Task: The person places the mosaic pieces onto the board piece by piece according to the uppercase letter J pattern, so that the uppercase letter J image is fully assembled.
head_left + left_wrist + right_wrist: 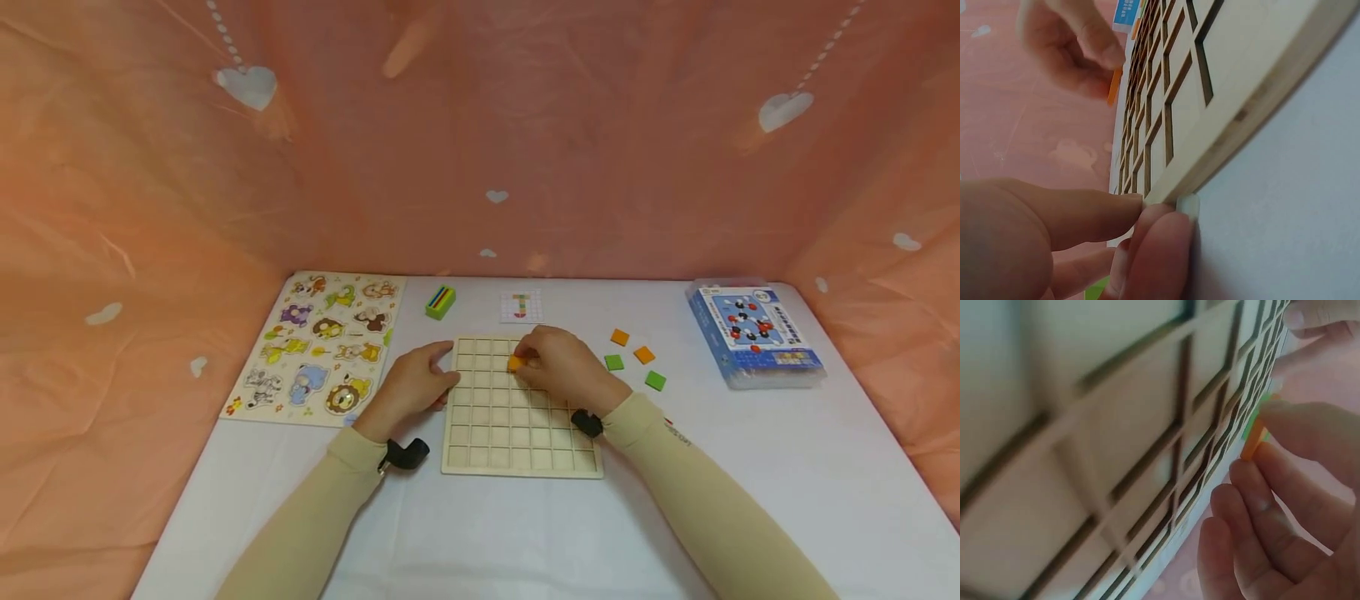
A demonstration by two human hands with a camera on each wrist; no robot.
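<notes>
A pale wooden grid board (480, 437) with square recesses lies flat on the white table. My left hand (412, 383) holds the board at its left edge; in the left wrist view the thumb (1097, 209) sits on the rim and the fingertips press against the side. Over the upper middle cells, my right hand (562, 367) pinches an orange square tile (514, 363) between thumb and fingers. The right wrist view has this tile (1252, 440) edge-on, tilted close over the grid. Two orange tiles (619, 337) and two green tiles (614, 362) lie right of the board.
Beyond the board are a small card (521, 307) with a coloured J-shaped pattern and a green block (440, 302) with coloured stripes. An animal puzzle board (300, 358) lies left, a blue-and-white box (757, 333) right. A pink curtain (480, 150) hangs behind the table.
</notes>
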